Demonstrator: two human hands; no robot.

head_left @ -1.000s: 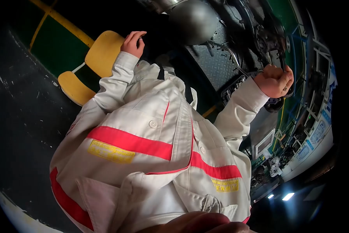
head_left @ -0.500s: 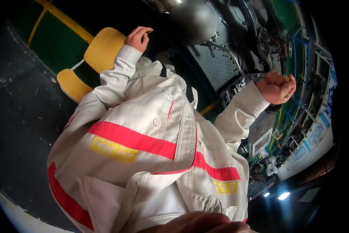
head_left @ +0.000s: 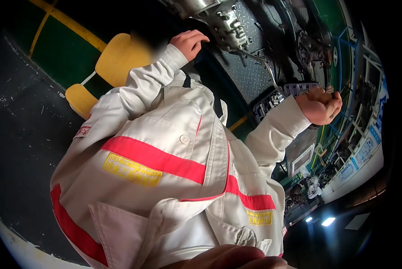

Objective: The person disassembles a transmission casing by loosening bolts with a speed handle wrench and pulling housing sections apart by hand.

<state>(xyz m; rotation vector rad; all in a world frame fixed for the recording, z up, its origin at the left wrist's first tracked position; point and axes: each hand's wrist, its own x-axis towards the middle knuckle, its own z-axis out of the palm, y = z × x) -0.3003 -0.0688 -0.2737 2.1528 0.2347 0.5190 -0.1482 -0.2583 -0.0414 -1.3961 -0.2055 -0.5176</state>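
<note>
My left hand is raised near the edge of the dark workbench, with fingers loosely bent, apart and holding nothing visible. Closest to it is a silvery metal engine part with studs and ports on its face. Farther right, my right hand is closed in a fist with the fingers curled in; whatever lies inside is hidden. A bent metal rod runs from the engine part toward my right wrist. Under that forearm lies a tool case with rows of sockets.
A yellow chair stands at the left on the green floor. The bench top is diamond plate, with dark mechanical parts on its far side. Blue frames and white panels line the right. A pale tray sits at lower right.
My left hand has moved right, away from the chair and closer to the engine part. The right fist is nearly where it was. The engine part, blurred before, is now sharp.
</note>
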